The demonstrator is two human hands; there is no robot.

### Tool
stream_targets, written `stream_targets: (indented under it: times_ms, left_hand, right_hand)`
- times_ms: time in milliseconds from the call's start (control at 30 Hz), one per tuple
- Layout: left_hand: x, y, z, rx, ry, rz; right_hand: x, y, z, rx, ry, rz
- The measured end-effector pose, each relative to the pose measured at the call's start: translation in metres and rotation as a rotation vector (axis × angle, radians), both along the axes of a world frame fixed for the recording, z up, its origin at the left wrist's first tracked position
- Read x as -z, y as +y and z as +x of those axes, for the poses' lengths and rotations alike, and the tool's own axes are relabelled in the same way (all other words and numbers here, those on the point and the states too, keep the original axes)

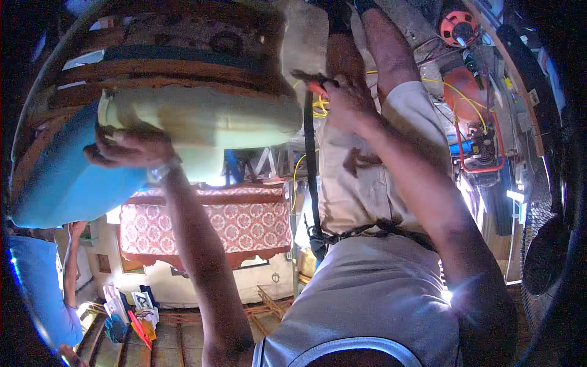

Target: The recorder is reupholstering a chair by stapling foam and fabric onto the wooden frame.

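Observation:
At the left, a thick pale yellow foam pad (244,116) lies along a brown wooden frame (183,76). My left hand (134,144) rests on the pad's left end with bent fingers, a little blurred, and seems to grip its edge. My right hand (348,101) is closed around an orange-handled hand tool (317,87) in front of my legs. The tool's dark head points left, towards the right end of the pad; its exact kind is hard to make out. Blue covering (79,168) spreads beneath and left of my left hand.
A red-and-white patterned upholstered piece (208,226) with wooden trim is below the pad. To the right are a red-framed machine (483,144), a yellow hose (449,84) and an orange reel (458,29). Bags and papers (131,312) are at lower left.

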State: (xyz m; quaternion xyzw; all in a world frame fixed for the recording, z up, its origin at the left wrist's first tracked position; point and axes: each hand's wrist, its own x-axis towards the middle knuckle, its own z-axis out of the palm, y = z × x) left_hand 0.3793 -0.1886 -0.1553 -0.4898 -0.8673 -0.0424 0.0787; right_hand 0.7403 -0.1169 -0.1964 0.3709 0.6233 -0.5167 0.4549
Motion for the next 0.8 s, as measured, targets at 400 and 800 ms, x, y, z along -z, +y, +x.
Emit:
stream_targets:
  times_ms: [400, 800]
  left_hand:
    - [0.018, 0.000, 0.004, -0.116, -0.150, 0.293]
    - [0.024, 0.000, 0.004, -0.220, -0.189, 0.236]
  right_hand:
    - [0.036, 0.004, -0.029, 0.014, 0.126, -0.398]
    - [0.064, -0.009, -0.017, 0.231, -0.149, -0.565]
